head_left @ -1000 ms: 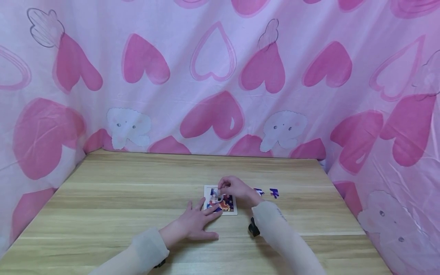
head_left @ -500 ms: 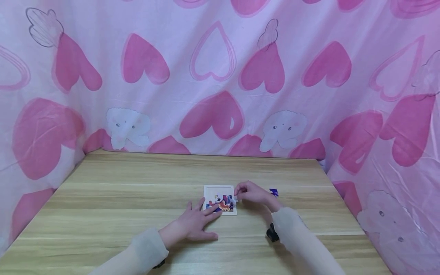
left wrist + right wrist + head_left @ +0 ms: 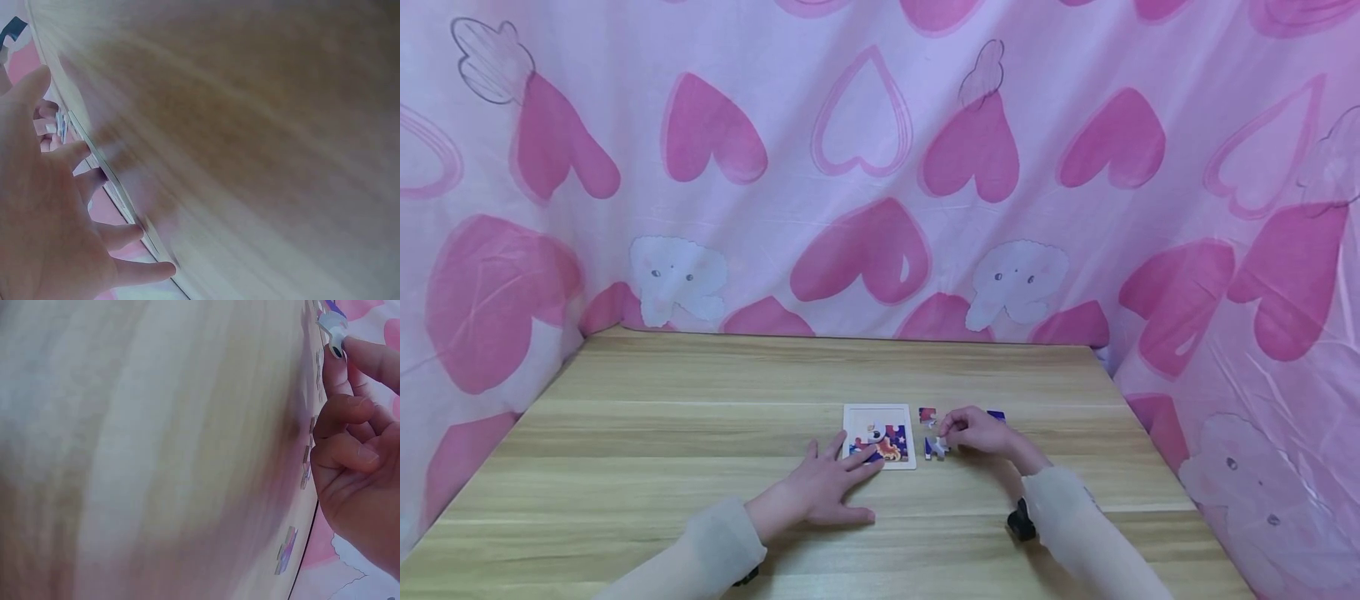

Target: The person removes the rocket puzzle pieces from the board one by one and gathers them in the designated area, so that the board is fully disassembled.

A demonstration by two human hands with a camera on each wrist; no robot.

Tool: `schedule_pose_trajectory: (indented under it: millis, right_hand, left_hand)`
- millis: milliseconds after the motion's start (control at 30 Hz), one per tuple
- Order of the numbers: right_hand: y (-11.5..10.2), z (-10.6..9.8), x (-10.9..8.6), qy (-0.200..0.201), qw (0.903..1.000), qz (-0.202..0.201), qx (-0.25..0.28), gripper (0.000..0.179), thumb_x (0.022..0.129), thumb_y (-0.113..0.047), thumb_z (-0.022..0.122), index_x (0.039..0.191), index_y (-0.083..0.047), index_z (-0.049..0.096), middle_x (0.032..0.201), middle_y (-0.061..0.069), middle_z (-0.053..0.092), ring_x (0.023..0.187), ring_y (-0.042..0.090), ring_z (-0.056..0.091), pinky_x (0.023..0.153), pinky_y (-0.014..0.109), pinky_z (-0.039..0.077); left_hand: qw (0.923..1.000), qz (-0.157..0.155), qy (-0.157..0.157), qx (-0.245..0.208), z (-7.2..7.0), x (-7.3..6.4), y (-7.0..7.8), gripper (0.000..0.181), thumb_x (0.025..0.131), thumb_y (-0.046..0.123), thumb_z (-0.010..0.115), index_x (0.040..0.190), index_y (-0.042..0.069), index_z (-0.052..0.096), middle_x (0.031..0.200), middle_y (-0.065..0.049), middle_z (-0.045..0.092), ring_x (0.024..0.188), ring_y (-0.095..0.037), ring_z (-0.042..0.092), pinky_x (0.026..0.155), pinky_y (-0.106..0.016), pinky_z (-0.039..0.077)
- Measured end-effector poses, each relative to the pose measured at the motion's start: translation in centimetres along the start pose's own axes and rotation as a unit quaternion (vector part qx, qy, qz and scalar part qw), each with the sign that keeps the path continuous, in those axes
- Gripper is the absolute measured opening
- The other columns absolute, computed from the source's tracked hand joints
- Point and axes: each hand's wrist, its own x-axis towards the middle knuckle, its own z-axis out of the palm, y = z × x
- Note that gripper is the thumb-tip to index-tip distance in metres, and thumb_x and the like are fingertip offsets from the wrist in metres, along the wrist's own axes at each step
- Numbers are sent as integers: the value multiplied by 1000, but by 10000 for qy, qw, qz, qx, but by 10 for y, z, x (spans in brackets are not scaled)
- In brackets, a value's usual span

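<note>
A small jigsaw puzzle in a white frame (image 3: 912, 435) lies on the table, its lower part covered with colourful picture pieces and its upper part bare white. My left hand (image 3: 831, 486) rests spread, with straight fingertips over the frame's lower left. To the right of the frame, my right hand (image 3: 981, 432) pinches a jigsaw piece (image 3: 936, 449) low over the table. The right wrist view shows that piece (image 3: 333, 328) between thumb and index finger, the other fingers curled. A red and purple piece (image 3: 927, 415) lies just above it, beside the frame.
Another purple piece (image 3: 996, 415) lies behind my right hand, partly hidden by it. Several loose pieces (image 3: 286, 551) lie along the table in the right wrist view. A pink heart-patterned curtain (image 3: 865, 250) surrounds the wooden table (image 3: 700, 392) at the back and sides.
My right hand has moved right from above the puzzle to beside it, carrying pieces off. The frame's upper part has become bare, and pieces now show right of it. The left hand stays put.
</note>
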Motion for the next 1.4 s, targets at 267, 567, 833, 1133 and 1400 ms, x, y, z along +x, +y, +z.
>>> schedule_pose_trajectory:
  millis: [267,567,833,1133,1400]
  right_hand:
    - [-8,6,-2,140,9996,235,57,7,82,-1,56,88,2,59,77,6,55,62,17,43,54,26,37]
    - [2,7,2,174,9996,157,-149,6,82,-4,57,87,-2,60,79,4,56,66,16,45,57,27,38]
    - [-12,19,10,436,9973,-299,-506,9,83,-5,58,91,-4,61,78,3,55,69,16,48,60,27,41]
    - [-25,36,32,447,9937,-546,-868,11,85,-9,56,94,-12,60,80,-2,55,72,14,49,64,29,43]
    - [-36,45,51,422,9913,-508,-1138,14,85,-10,58,97,-14,61,82,-5,55,77,12,50,68,28,43]
  left_hand:
    - [10000,18,12,-18,1,0,-1,75,76,71,35,138,30,28,144,7,19,125,-42,14,86,-68,18]
    - [10000,28,-11,-77,0,-1,-1,74,77,70,36,138,30,28,144,6,19,125,-42,14,86,-68,18]
    - [10000,26,35,-38,0,-1,0,74,76,70,37,138,30,29,143,6,20,125,-43,15,86,-68,19]
    - [9999,44,73,-59,0,-1,-1,74,76,70,37,138,29,30,143,6,20,125,-43,15,85,-69,19]
    - [10000,51,77,4,0,-1,0,74,76,70,37,138,30,30,143,6,20,125,-42,16,85,-68,20]
